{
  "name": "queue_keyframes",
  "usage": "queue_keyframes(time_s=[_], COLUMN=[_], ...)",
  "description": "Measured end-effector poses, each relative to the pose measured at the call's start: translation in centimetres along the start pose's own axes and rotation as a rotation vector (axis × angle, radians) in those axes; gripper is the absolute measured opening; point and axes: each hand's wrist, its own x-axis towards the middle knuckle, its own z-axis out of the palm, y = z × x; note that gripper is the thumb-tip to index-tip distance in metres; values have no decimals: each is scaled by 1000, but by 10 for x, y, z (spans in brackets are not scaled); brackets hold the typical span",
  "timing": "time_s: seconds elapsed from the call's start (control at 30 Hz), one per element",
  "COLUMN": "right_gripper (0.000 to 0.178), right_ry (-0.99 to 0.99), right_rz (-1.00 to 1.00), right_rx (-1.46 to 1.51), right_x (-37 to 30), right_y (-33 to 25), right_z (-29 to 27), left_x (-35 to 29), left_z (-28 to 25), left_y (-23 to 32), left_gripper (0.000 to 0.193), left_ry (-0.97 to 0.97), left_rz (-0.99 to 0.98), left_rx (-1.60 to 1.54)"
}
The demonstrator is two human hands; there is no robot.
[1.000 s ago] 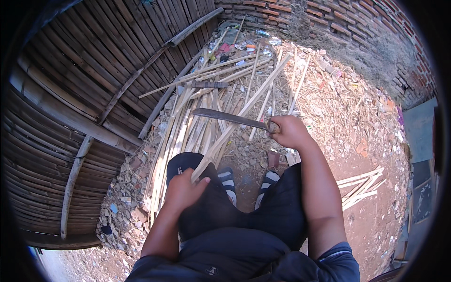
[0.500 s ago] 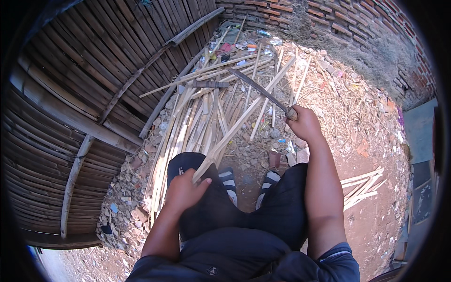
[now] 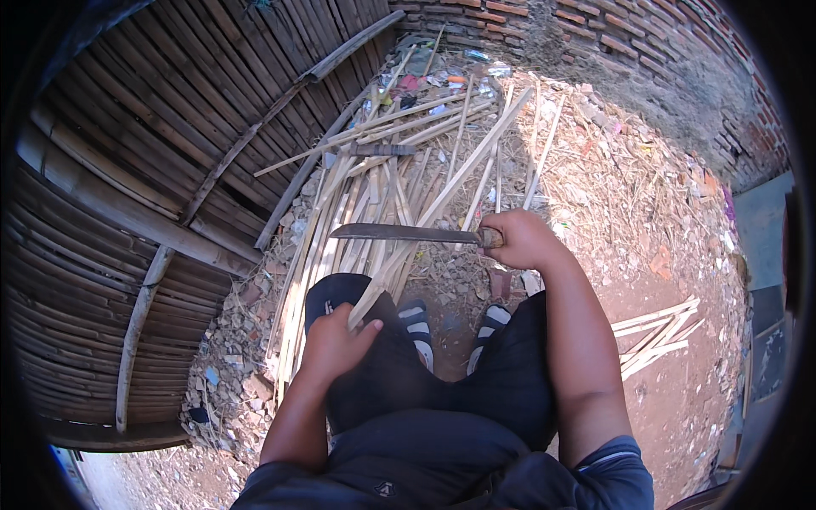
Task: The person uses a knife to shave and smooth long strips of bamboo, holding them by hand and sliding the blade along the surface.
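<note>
My left hand (image 3: 342, 342) is closed round the near end of a long pale bamboo strip (image 3: 452, 189), close to my left knee. The strip slants away from me to the upper right. In my right hand (image 3: 520, 240) is the wooden handle of a machete (image 3: 406, 233), gripped in closed fingers. Its dark blade points left, lying roughly level across the view above the strip; whether it touches the strip I cannot tell. Beyond and to the left lies a pile of split bamboo strips (image 3: 344, 223).
A slatted bamboo wall (image 3: 110, 187) rises at the left, and a brick wall (image 3: 629, 38) stands at the back. Rubble and litter (image 3: 255, 387) cover the ground. A few short pale strips (image 3: 654, 336) lie to the right. My sandalled feet (image 3: 416, 327) are below the blade.
My right hand has come nearer and left with the machete. Its blade has swung down from pointing up-left to lying nearly level. The left hand and its strip stay almost still.
</note>
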Motion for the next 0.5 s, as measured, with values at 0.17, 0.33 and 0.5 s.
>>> queue_keyframes(time_s=[0.17,0.33,0.5], right_gripper=[43,43,36], right_ry=[190,103,-148], right_rz=[376,293,-62], right_rx=[38,1,-85], right_x=[0,-3,1], right_y=[28,18,-22], right_z=[-20,-15,4], left_x=[0,1,1], left_z=[1,3,0], left_y=[-1,-2,-2], left_gripper=[42,42,43], left_ry=[34,29,-18], left_rz=[26,27,-12], left_rx=[-21,-11,-36])
